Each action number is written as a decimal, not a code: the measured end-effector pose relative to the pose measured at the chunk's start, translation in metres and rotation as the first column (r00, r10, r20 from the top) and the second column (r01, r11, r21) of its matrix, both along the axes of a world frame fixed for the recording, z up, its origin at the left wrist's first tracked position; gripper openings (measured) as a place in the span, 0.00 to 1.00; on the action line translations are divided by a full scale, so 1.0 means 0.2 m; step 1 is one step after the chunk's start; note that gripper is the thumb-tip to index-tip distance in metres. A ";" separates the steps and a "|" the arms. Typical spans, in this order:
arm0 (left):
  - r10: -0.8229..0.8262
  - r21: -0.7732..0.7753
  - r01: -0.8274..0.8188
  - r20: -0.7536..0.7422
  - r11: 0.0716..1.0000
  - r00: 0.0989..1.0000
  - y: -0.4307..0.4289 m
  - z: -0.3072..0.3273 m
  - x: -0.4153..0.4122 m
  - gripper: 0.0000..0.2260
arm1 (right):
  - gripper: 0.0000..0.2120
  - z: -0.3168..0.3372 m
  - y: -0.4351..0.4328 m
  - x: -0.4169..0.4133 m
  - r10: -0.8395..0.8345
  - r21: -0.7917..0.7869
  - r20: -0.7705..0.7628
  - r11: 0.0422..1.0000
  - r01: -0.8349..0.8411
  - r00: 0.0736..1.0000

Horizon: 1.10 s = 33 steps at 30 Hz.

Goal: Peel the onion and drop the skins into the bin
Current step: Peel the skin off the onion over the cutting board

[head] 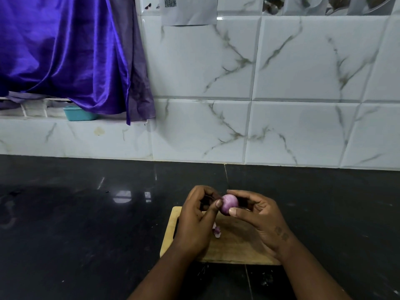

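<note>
A small purple onion [229, 203], its pale peeled flesh showing, is held above a wooden cutting board [238, 245]. My right hand [259, 217] grips it with thumb and fingers from the right. My left hand [198, 219] pinches a dark strip of skin [208, 200] at the onion's left side. A small scrap of onion skin [217, 231] lies on the board between my hands. No bin is in view.
The board rests on a glossy black countertop [86, 224] that ends at a white marble-patterned tile wall [281, 94]. A purple satin cloth [65, 50] hangs at upper left over a ledge holding a teal tub [79, 113].
</note>
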<state>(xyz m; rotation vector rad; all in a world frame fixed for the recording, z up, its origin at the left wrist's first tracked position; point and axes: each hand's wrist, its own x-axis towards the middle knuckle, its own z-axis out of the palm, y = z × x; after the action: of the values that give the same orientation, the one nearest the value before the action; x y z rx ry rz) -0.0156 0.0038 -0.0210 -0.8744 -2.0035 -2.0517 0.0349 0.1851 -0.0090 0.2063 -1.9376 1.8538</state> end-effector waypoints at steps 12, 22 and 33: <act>-0.029 0.012 0.029 0.047 1.000 0.998 -0.01 0.02 -0.01 0.06 | 0.21 0.01 0.03 0.01 0.001 0.068 0.025 0.998 -0.003 1.000; 0.038 -0.077 -0.041 -0.036 0.996 0.999 0.00 0.02 0.01 0.14 | 0.14 0.00 0.02 -0.01 0.011 -0.019 0.025 1.000 -0.011 1.000; 0.115 -0.216 -0.127 -0.066 0.968 0.991 0.00 0.01 0.01 0.07 | 0.16 0.02 0.03 -0.01 0.020 -0.359 0.071 0.933 0.007 0.997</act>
<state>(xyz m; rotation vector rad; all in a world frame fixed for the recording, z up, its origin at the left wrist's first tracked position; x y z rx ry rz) -0.0140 0.0030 -0.0192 -0.8101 -2.2265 -1.7489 0.0329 0.1920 -0.0040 0.0289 -1.6027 2.2060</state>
